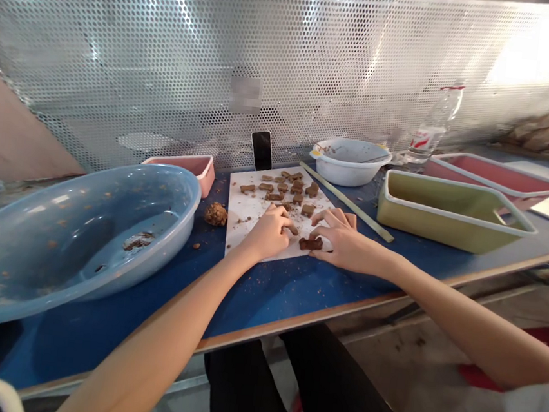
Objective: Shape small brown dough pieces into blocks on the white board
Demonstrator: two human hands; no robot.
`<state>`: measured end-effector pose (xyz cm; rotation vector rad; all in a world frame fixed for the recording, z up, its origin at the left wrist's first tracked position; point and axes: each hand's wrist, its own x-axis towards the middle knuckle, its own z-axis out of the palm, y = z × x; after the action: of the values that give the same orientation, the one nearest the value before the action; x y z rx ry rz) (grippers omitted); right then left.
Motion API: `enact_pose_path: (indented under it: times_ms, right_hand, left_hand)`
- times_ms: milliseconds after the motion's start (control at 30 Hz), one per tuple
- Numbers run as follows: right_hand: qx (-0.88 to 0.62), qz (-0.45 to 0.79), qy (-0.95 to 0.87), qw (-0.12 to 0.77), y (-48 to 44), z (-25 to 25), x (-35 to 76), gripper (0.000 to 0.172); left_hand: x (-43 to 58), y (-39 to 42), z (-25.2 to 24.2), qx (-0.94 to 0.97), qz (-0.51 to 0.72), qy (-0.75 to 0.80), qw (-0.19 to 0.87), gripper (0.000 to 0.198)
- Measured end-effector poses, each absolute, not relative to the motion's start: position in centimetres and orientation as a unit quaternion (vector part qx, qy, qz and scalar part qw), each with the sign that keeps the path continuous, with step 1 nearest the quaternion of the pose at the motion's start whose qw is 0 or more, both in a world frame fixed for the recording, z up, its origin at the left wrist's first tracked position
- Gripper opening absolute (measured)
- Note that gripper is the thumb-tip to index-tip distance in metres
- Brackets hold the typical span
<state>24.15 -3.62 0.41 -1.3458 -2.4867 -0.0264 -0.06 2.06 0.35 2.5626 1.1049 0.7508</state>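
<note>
Fingers (334, 219) on the right hand (348, 244) are pinched on the end of a dark brown lump (310, 243) at the near side of a white sheet (240, 209), hiding its right tip. Left hand (268, 230) has its fingers curled at a brown piece (292, 229), mostly covered, so can't tell if it's gripped. Brown chunks (297, 187) sit farther back. Blue tub (177, 239) is cut off at left, bits inside hard to make out. Blue table (265, 302) is crumby, perforated metal screen (172, 60) behind.
</note>
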Motion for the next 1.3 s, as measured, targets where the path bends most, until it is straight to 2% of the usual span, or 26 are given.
enact_pose_path:
  times_ms: [333,500,800,1033,1300]
  right_hand:
    - [-0.478,-0.043,-0.856,0.193,-4.5,-0.8,23.8,0.014]
    - [-0.491,-0.078,-0.840,0.216,-5.3,-1.4,23.2,0.020]
    - [-0.478,-0.108,-0.850,0.194,-5.4,-0.5,23.1,0.019]
    - [-0.534,-0.122,-0.805,0.228,-6.6,-1.4,21.7,0.022]
    - [-0.540,-0.138,-0.804,0.208,-7.2,-1.3,21.6,0.029]
  left_hand:
    - [-0.1,2.1,0.3,0.880,0.256,0.375,0.140,0.045]
    - [-0.1,2.1,0.2,0.878,0.259,0.375,0.144,0.044]
    - [-0.1,1.9,0.4,0.875,0.264,0.376,0.153,0.043]
    - [-0.1,2.1,0.2,0.880,0.268,0.368,0.137,0.046]
    - [-0.1,2.0,0.3,0.881,0.267,0.366,0.133,0.044]
